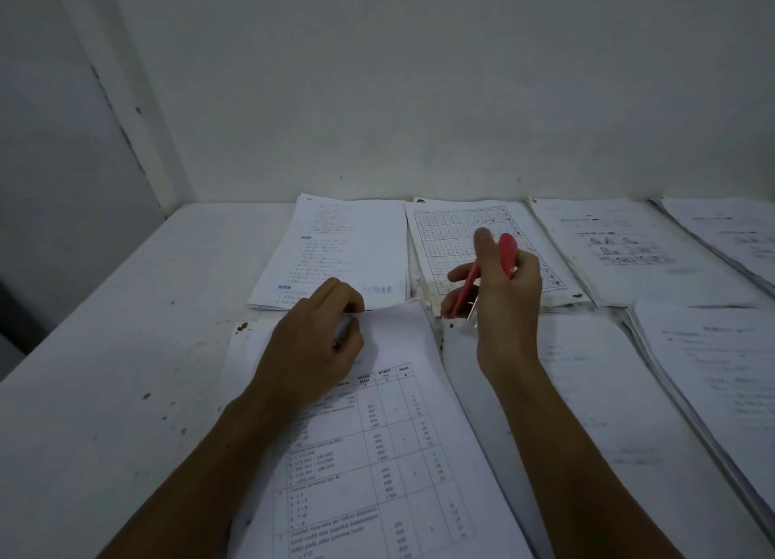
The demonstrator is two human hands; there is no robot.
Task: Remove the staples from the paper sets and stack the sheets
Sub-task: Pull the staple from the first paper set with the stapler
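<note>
A printed paper set with tables [390,453] lies in front of me on the white table. My left hand [318,340] pinches the top edge of its sheet near the upper left, and the sheet lifts slightly there. My right hand [503,298] holds a red staple remover [505,254] upright, its metal jaws pointing down just right of that set's top corner. No staple is plainly visible.
Several paper stacks surround the work: one with blue print [335,252] and a grid sheet [457,240] at the back, more sheets [629,248] to the right and another stack [587,411] beside my right arm. The wall [377,97] stands close behind. The bare table [105,349] stretches left.
</note>
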